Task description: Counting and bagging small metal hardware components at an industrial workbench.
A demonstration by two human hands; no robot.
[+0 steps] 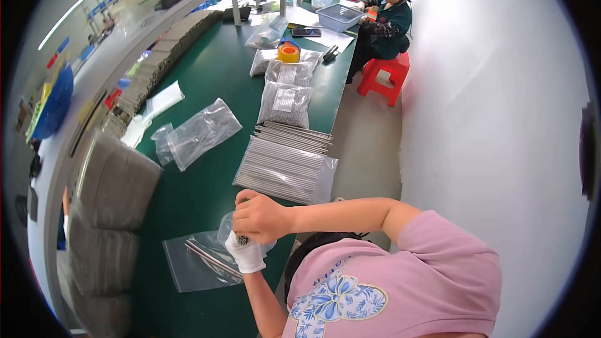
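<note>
My left hand (245, 253), in a white glove, is closed around a small bundle of thin metal rods (242, 239) whose ends show at the top of the fist. My bare right hand (260, 216) sits just above it, fingers curled onto a small clear plastic bag (226, 224) at the bundle's top. Both hands hover over the near edge of the green table (206, 194). Below them lies a flat clear bag (188, 269) with several loose rods inside.
A stack of bagged rods (285, 163) lies beyond my hands, with empty clear bags (200, 130) to its left and filled bags (285, 101) farther back. Grey stacked trays (116, 188) line the left. A seated person (389, 15) on a red stool (383, 75) works near a blue basket (338, 17) and tape roll (288, 53).
</note>
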